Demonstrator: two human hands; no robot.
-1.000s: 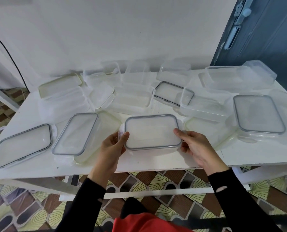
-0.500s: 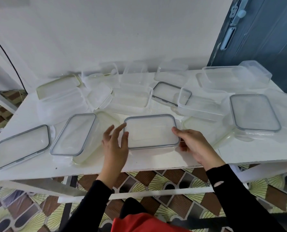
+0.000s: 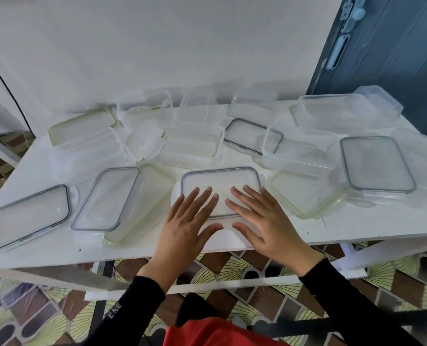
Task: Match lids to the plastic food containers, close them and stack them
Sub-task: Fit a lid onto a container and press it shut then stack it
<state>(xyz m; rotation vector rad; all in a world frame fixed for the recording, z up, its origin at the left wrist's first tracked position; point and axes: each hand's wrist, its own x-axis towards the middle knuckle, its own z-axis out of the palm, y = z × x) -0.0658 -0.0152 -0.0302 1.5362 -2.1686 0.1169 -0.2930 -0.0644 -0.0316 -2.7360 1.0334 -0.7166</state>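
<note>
now your left hand (image 3: 185, 227) and right hand (image 3: 264, 224) lie flat, fingers straight, gripping nothing, on the lid (image 3: 221, 182) over its box at the worktop's (image 3: 45, 255) front edge; press evenly on both sides; check corners seat.

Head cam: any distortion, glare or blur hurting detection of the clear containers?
Head view: wide-angle bend, the table edge bows, the door leans. Head view: soft even light, no hard glare; the back containers fade into the white wall, while the grey-rimmed lid under the left hand and right hand reads sharp.
</note>
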